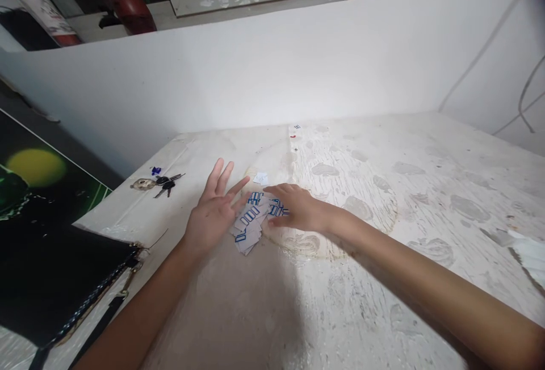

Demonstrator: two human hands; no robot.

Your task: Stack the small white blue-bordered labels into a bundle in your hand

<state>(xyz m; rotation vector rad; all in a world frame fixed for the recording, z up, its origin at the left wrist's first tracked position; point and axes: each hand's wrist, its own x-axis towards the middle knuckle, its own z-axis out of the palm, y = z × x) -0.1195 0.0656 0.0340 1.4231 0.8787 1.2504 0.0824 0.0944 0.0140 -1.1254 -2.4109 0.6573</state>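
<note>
A loose heap of small white paper slips with blue printed marks lies on the table between my hands. My left hand is at the heap's left edge, palm turned up and inward, fingers spread. Over the right side of the heap, my right hand lies palm down with its fingers stretched out across the slips. Its thumb touches or nearly touches the lower slips, and the palm side is hidden. One white slip sits just beyond the heap.
The pale table has a worn, patterned covering. Keys with a light keychain and a small blue object lie at left. A black bag rests on the near left. Crumpled white material is at right; a wall stands behind.
</note>
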